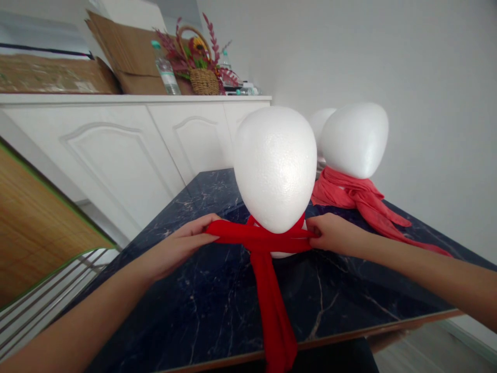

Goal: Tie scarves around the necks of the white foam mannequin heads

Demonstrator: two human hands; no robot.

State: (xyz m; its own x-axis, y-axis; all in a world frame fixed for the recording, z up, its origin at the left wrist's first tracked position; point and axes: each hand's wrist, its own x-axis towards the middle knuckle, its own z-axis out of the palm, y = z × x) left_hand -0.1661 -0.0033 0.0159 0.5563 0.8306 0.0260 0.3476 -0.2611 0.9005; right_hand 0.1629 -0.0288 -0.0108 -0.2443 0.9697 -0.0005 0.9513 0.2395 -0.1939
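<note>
A white foam head (275, 166) stands on the dark marble table (186, 305) in front of me. A red scarf (267, 269) is wrapped round its neck, with one long end hanging down over the table's front edge. My left hand (182, 243) pinches the scarf's left side and my right hand (330, 233) grips its right side, the band stretched between them. Both hands have closed fingers.
Behind stands a second foam head (355, 137) with a coral scarf (357, 199) trailing right, and a third head (320, 122) partly hidden. A white cabinet (128, 150) at the back left carries cardboard, a water bottle (165, 67) and a flower basket (202, 62).
</note>
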